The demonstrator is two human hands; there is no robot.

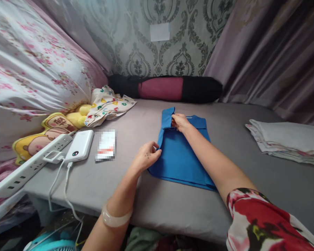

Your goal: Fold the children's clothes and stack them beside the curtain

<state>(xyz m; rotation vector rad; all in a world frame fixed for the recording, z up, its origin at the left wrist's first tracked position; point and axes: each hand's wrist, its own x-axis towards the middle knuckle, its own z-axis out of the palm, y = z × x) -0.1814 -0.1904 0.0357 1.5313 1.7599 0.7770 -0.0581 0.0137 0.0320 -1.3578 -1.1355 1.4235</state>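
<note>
A blue shirt (184, 153) lies partly folded on the grey bed sheet (136, 195), its neckline with a small pale label at the far end. My right hand (181, 122) pinches a sleeve or flap of it near the top left, holding that part folded over. At the shirt's left edge, lower down, my left hand (148, 155) has its thumb and fingers closed on the cloth. The fingertips of both hands are partly hidden by the fabric.
To the left lie a white power bank (80, 144), a power strip (31, 165) with cables, a blurred packet (106, 144), yellow plush toys (37, 139) and a patterned cloth (107, 106). Folded white cloths (287, 141) lie right; a long black-and-pink bag (161, 88) lines the wall.
</note>
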